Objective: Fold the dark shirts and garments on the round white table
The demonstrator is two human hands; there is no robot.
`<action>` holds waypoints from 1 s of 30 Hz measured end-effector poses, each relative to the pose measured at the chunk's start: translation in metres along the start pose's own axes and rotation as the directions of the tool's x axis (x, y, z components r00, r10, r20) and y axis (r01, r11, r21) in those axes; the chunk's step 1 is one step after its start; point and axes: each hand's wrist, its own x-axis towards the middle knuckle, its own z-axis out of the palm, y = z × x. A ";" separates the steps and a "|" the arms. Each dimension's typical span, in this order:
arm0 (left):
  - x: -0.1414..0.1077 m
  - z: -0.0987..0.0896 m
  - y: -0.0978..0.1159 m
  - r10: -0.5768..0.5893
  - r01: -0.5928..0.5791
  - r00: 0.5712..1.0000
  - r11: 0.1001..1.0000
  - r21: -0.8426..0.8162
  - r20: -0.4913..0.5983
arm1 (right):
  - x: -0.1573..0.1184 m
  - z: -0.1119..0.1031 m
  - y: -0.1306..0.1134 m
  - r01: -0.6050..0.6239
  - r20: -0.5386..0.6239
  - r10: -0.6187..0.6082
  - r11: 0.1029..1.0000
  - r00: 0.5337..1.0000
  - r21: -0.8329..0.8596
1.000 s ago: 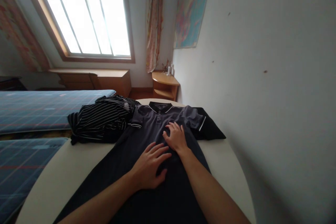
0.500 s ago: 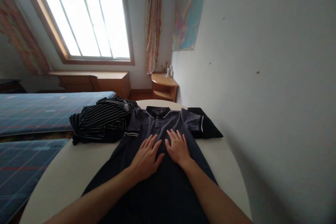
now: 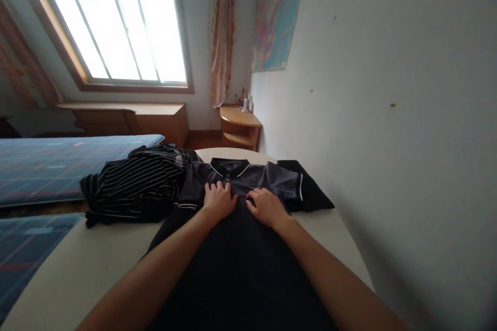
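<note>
A dark polo shirt [image 3: 236,258] lies spread on the round pale table [image 3: 116,253], its white-edged collar at the far end and its short sleeves out to both sides. My left hand [image 3: 219,199] rests on the chest below the collar, fingers bent but apart. Beside it, my right hand [image 3: 267,206] touches the cloth on the right half of the chest, its fingers curled and the thumb apart from them. Neither hand shows cloth gathered in it. My forearms cover part of the shirt's sides.
A heap of black striped clothing [image 3: 135,183] lies left of the shirt. Folded black cloth [image 3: 316,191] sits partly under the right sleeve. Blue plaid mattresses [image 3: 70,165] stand left of the table, a white wall [image 3: 407,165] to the right. Behind is a small corner shelf [image 3: 240,118].
Both hands have slid up the shirt toward the collar, and their fingers have gone from stretched out to bent. The view has shifted slightly.
</note>
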 end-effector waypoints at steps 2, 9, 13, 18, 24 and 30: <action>0.003 0.003 0.005 0.038 -0.038 0.999 0.999 -0.010 -0.035 | 0.005 0.003 0.006 0.027 -0.030 -0.026 1.000 0.999 0.014; 0.011 0.020 -0.010 0.104 -0.107 0.994 0.991 -0.083 -0.039 | 0.003 0.017 0.029 0.074 -0.100 -0.063 0.991 0.993 0.115; 0.015 0.026 -0.014 0.083 -0.085 0.996 0.992 -0.088 -0.021 | 0.004 0.008 0.054 -0.115 -0.282 0.129 0.991 0.951 0.064; 0.016 0.027 -0.013 0.098 -0.102 0.994 0.991 -0.088 -0.051 | -0.003 -0.001 0.104 -0.489 -0.480 0.436 0.872 0.761 0.017; 0.010 0.020 -0.002 0.269 -0.276 0.961 0.954 -0.119 -0.069 | -0.013 0.014 0.135 -0.556 -0.345 0.543 0.828 0.766 0.070; 0.004 0.019 0.004 0.308 -0.303 0.951 0.941 -0.152 0.015 | -0.006 0.019 0.143 -0.477 -0.377 0.537 0.843 0.755 0.247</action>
